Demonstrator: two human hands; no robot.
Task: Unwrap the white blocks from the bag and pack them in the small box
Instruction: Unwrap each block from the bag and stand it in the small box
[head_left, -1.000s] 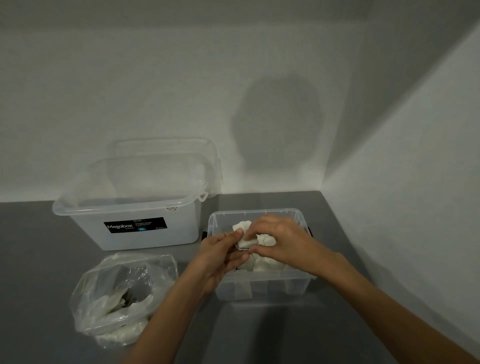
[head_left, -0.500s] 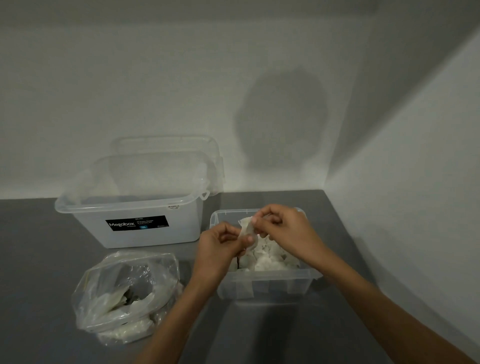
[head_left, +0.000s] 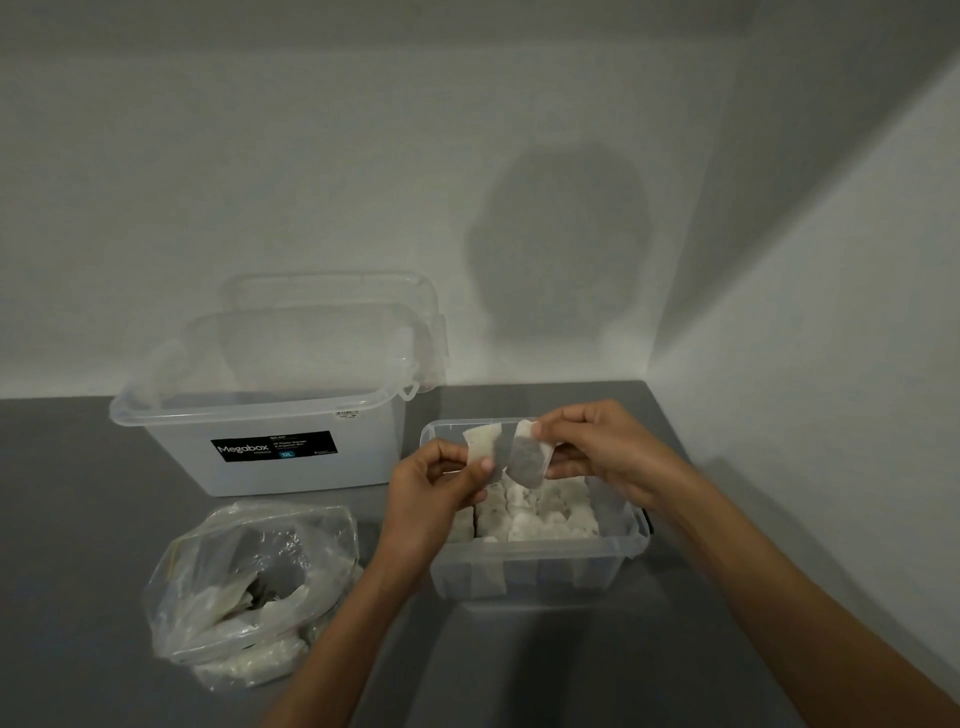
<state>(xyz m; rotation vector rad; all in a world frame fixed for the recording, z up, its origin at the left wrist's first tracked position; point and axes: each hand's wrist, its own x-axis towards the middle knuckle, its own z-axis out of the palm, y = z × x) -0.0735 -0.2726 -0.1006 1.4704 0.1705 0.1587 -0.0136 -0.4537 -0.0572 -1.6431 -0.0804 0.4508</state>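
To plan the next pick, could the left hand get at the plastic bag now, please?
Probably yes: the plastic bag lies near the left hand with nothing between, though that hand pinches the wrapper.

A wrapper (head_left: 524, 460) is being pinched by the left grip (head_left: 431, 488) and right grip (head_left: 608, 457) above the box (head_left: 535, 577), where blocks (head_left: 545, 512) are being contained; a bag (head_left: 249, 587) is being borne by the bench (head_left: 571, 675) beside it.

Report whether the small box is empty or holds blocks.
It holds blocks: white blocks lie side by side across the bottom of the small box, below its rim.
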